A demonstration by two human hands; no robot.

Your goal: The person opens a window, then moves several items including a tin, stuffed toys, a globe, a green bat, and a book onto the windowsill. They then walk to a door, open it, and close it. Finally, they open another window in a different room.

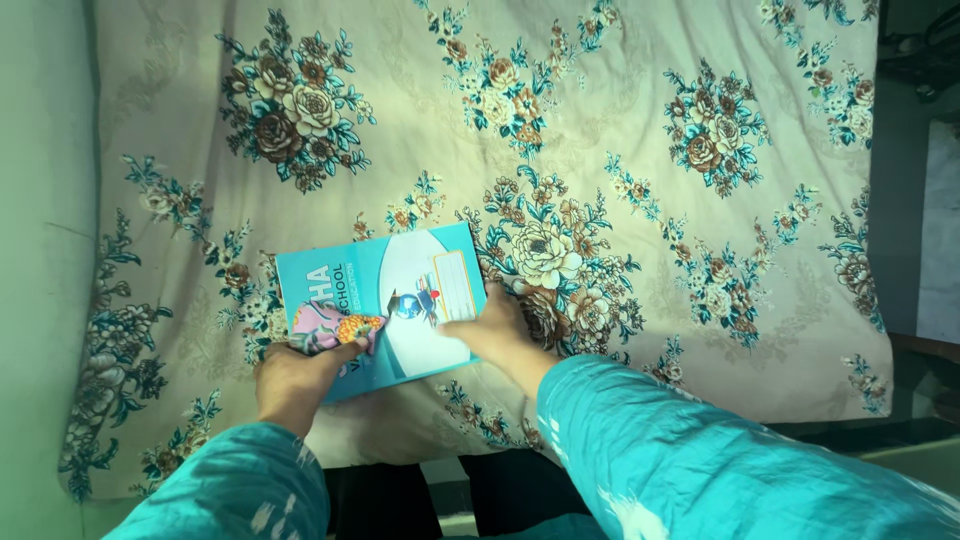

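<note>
Turquoise card is the main thing in the head view: a thin, rectangular turquoise school notebook (385, 305) with a white curved panel and a small label box on its cover. It lies flat near the front edge of a bed spread with a cream cotton sheet printed with brown and teal flowers (600, 130).

The left hand (295, 380) comes in from below in a turquoise sleeve (235, 490). Its grip is pressed together on a small crumpled cloth in pink, purple and orange (335, 328), held down on the lower left part of the cover. The right hand (495, 330) rests at the book's right edge with its fingers laid flat and spread a little, pinching nothing. It seems to steady the book.

By my reading, the step in hand is wiping the notebook's cover while the other hand holds it in place. The next move would call for firm, even pressure from the cloth across the cover, with the right hand keeping the book from sliding on the soft sheet.

Several things are hard to make out:
- The left fingertips are hidden under the cloth.
- Part of the cover print is covered by both hands.
- The bed's near edge falls into dark shadow between the sleeves.
- A dim wall on the left and dark furniture on the right are cut off.
</note>
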